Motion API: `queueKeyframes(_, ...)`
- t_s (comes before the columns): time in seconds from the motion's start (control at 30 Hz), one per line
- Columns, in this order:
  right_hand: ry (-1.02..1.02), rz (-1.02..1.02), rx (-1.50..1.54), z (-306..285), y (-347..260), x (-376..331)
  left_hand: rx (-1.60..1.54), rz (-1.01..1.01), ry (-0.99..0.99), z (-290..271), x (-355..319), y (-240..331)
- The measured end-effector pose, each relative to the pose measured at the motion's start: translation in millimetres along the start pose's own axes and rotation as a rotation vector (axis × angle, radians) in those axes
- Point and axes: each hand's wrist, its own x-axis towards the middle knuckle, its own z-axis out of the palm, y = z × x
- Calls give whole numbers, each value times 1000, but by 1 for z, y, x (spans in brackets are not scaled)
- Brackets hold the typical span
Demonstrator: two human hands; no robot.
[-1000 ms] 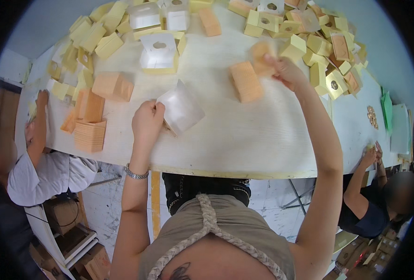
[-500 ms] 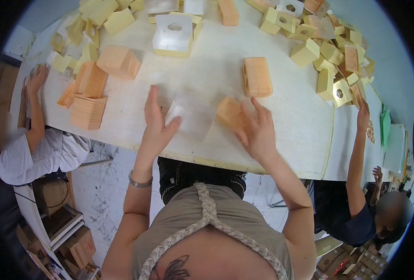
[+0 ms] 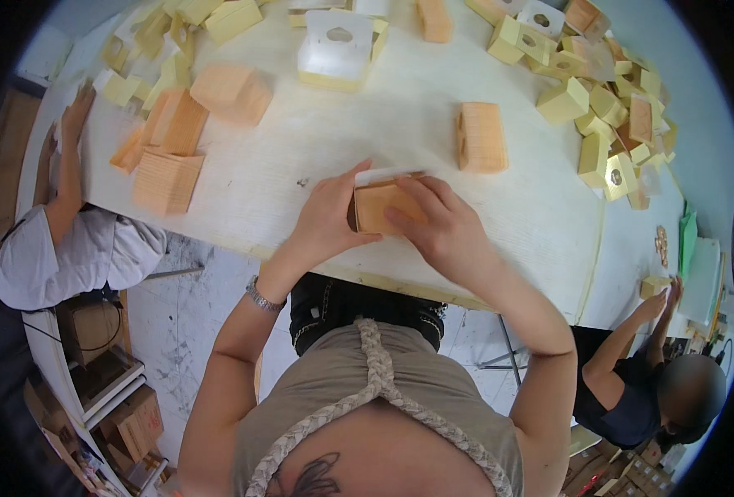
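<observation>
Close to the table's near edge, a small cardboard box (image 3: 375,214) is held between my two hands. A tan-orange panel and a pale upper rim show on it. My left hand (image 3: 332,217) is closed around its left side, thumb up along the far edge. Over its right side, my right hand (image 3: 450,225) has its fingers bent down onto the tan top. Some fingertips are hidden behind the box. Beyond it to the right stands an orange wood-grain box (image 3: 483,137), and farther off sits a yellow box with a raised white-lined lid (image 3: 334,58).
Several wood-grain boxes (image 3: 168,178) stand at the left of the white table (image 3: 300,137). Yellow boxes pile up at the far left (image 3: 234,21) and right (image 3: 561,99). One person's hand (image 3: 75,112) rests at the left; another person (image 3: 623,373) handles a small yellow box (image 3: 653,287) at the right.
My hands have come together. The blurred whitish piece and the tan piece, apart before, now appear as one box between them. The right-hand person's arm has drawn back from the pile.
</observation>
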Motion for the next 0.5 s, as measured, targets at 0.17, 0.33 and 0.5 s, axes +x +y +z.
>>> queueKeyframes(0.17, -25, -123, 84, 4, 28, 9, -82, -144, -70, -10, 4, 10)
queueKeyframes(0.33, -120, -190, -287, -13, 18, 4, 0, -33, 21, -1, 0, 1)
queueKeyframes(0.5, 45, -139, -310, 6, 9, -13, -2, -78, 42, 4, 1, -1)
